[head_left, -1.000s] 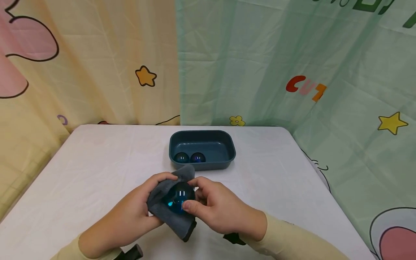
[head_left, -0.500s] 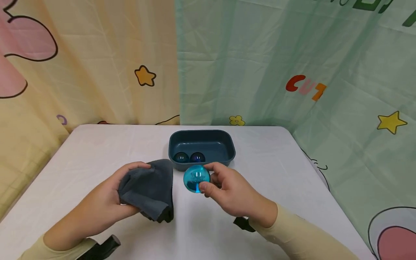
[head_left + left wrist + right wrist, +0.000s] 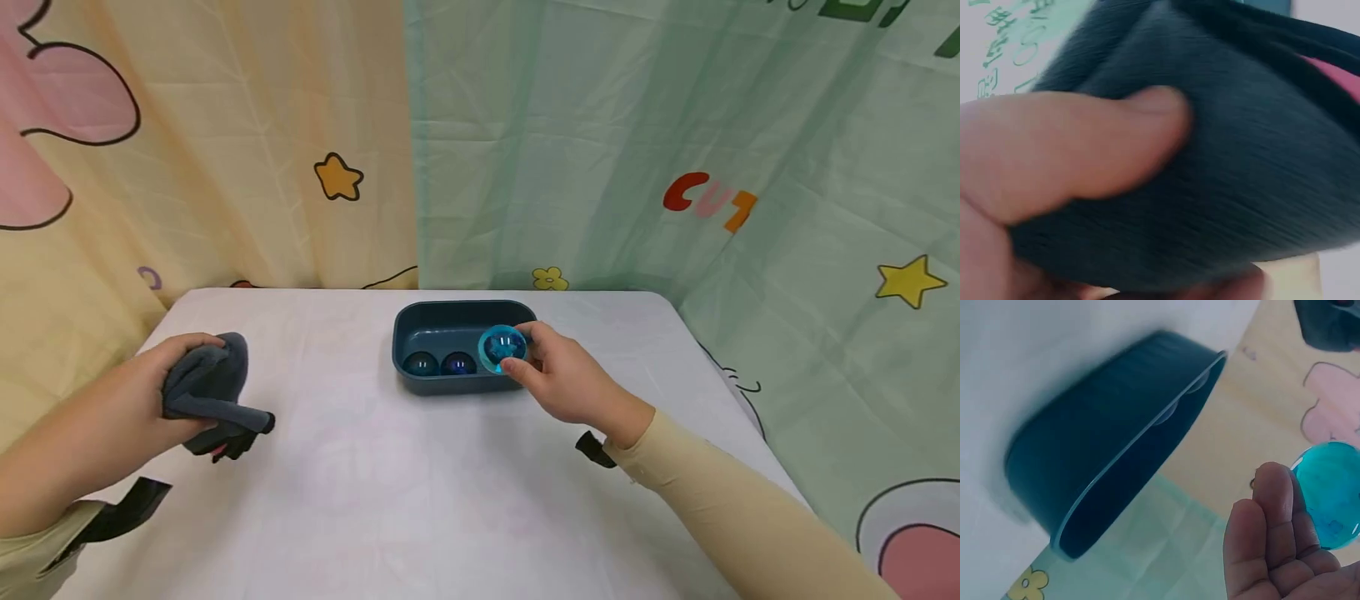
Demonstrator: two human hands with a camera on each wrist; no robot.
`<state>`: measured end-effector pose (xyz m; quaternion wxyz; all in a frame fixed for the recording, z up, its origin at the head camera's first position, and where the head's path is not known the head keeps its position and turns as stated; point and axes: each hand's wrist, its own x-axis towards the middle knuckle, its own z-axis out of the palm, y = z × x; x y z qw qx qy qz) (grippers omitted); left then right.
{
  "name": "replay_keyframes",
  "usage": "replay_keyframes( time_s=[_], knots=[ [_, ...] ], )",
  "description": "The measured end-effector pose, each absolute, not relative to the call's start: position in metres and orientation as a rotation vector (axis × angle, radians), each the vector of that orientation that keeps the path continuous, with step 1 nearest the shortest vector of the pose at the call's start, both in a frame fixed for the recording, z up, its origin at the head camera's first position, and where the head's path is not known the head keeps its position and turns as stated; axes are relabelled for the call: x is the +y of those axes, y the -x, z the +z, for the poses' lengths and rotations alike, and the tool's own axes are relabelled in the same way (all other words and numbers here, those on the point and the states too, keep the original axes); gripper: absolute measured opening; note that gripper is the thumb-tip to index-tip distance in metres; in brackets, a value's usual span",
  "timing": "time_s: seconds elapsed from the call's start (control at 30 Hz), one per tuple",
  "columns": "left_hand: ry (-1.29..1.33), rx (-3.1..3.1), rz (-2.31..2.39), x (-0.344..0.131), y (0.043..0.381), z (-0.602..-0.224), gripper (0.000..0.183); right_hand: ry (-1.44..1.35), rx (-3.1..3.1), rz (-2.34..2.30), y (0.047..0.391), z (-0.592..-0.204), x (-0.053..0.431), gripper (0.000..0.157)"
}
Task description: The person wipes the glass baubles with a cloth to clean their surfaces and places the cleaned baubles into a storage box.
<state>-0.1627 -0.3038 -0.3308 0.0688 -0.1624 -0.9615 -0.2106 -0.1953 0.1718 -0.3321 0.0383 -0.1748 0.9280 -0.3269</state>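
A clear blue ball [image 3: 501,347] is pinched between the thumb and fingers of my right hand [image 3: 566,375], over the right part of a dark blue tray [image 3: 465,385]. The right wrist view shows the same ball [image 3: 1330,494] beside the fingers [image 3: 1274,500], apart from the tray wall [image 3: 1097,425]. Two darker balls, one greenish [image 3: 421,363] and one deep blue [image 3: 458,363], lie at the tray's front left. Off to the left, my left hand [image 3: 127,400] grips a folded dark grey cloth [image 3: 210,383]. Its thumb [image 3: 1141,134] presses on the cloth in the left wrist view.
A white-covered table [image 3: 390,492] spreads beneath both hands. Printed curtains [image 3: 540,150] hang behind it and along the sides. A black strap [image 3: 131,508] is at the left wrist, another black piece [image 3: 595,450] at the right.
My right hand has drawn the ball out of the cloth and carried it forward and right, over the tray. My left hand has moved left with the cloth.
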Motion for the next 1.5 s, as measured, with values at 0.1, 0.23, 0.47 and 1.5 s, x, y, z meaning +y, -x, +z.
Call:
replay_keyframes(
  time_s=[0.1, 0.23, 0.47, 1.5],
  knots=[
    [0.508, -2.979, -0.550, -0.305, 0.175, -0.325, 0.056, 0.544, 2.863, -0.932, 0.210, -0.330, 0.176, 0.060],
    [0.552, -3.126, -0.445, -0.294, 0.194, -0.328, 0.045, 0.545, 2.869, -0.814, 0.230, -0.329, 0.178, 0.061],
    [0.641, -3.360, -0.403, -0.250, 0.225, -0.352, 0.054, 0.499, 2.864, -0.512, 0.259, -0.333, 0.169, 0.066],
    [0.521, -3.524, 0.059, -0.197, 0.213, -0.403, 0.089, 0.536, 2.758, 0.045, 0.311, -0.374, 0.141, 0.062]
  ],
)
